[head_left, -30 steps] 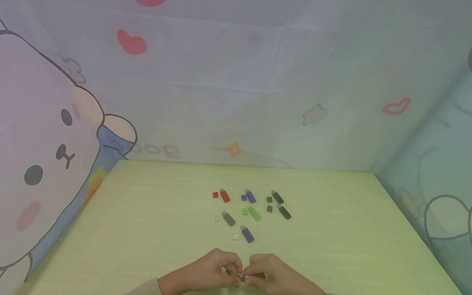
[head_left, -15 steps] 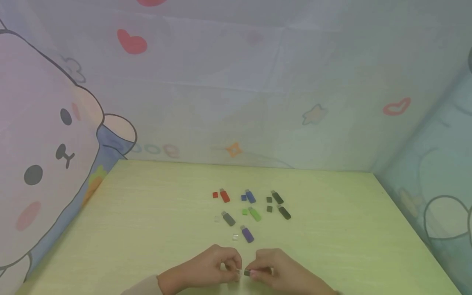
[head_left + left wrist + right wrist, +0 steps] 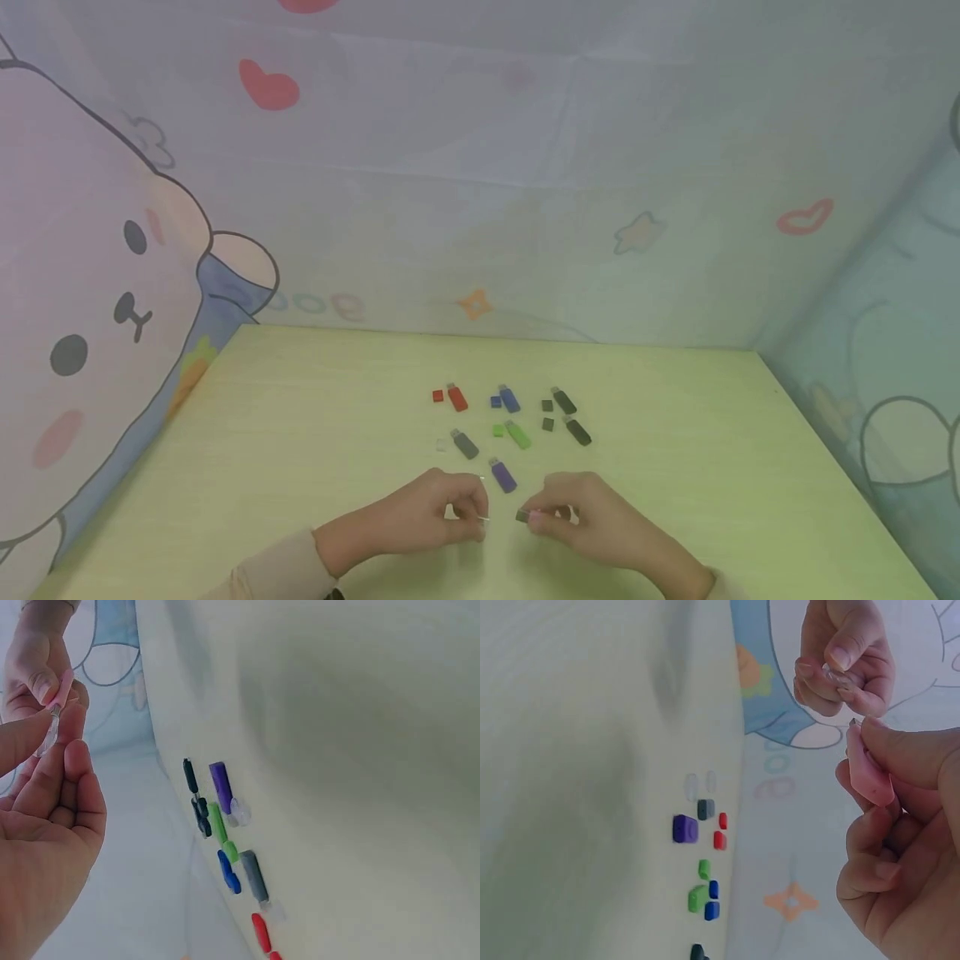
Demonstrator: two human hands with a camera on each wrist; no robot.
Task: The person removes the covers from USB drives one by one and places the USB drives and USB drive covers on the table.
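My right hand (image 3: 592,527) pinches a pink USB flash drive (image 3: 870,774) between thumb and fingers, its metal plug pointing toward the other hand. A small clear cap (image 3: 837,676) sits between the thumb and fingers of my left hand (image 3: 433,515). In the head view the hands are a short gap apart, raised over the near part of the table. Just beyond them lies a purple USB flash drive (image 3: 504,477). Its neighbouring clear cap (image 3: 241,811) is mostly hidden behind the left hand in the head view.
More uncapped flash drives lie on the pale table (image 3: 337,417): grey (image 3: 465,444), green (image 3: 518,435), red (image 3: 457,398), blue (image 3: 510,400) and two black, one the farther black drive (image 3: 566,402). Caps lie beside them, such as the red cap (image 3: 438,396). A printed cloth (image 3: 450,167) hangs behind.
A second ago the hands met at the plug. They have since drawn apart, the clear cap now off the pink flash drive, and both have moved forward over the table.
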